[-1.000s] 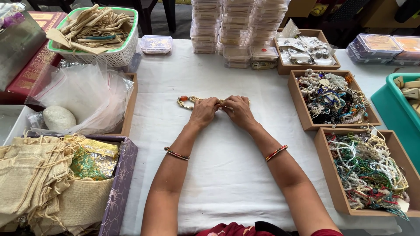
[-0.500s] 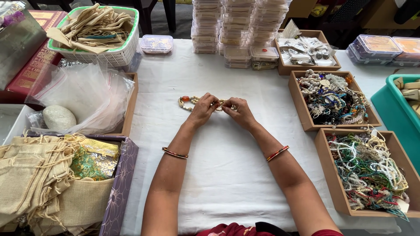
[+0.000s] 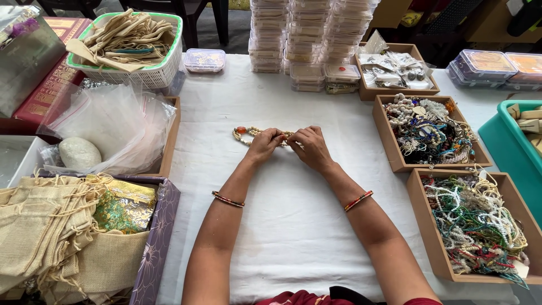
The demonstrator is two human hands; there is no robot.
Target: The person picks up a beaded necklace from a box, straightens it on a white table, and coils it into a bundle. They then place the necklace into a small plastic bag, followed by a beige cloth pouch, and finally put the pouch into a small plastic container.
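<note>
The cream bead bracelet (image 3: 255,134) with its one orange bead lies on the white tablecloth (image 3: 293,226), well left of the box of mixed bead jewellery (image 3: 429,133), and both hands pinch it where their fingertips meet. If either pinch slackens while the strand is under tension, it could snap back or, should the cord be open, which I cannot tell, shed beads. Left hand (image 3: 265,145) and right hand (image 3: 309,146) rest knuckles-up, forearms angled inward, each wrist wearing a thin bangle.
</note>
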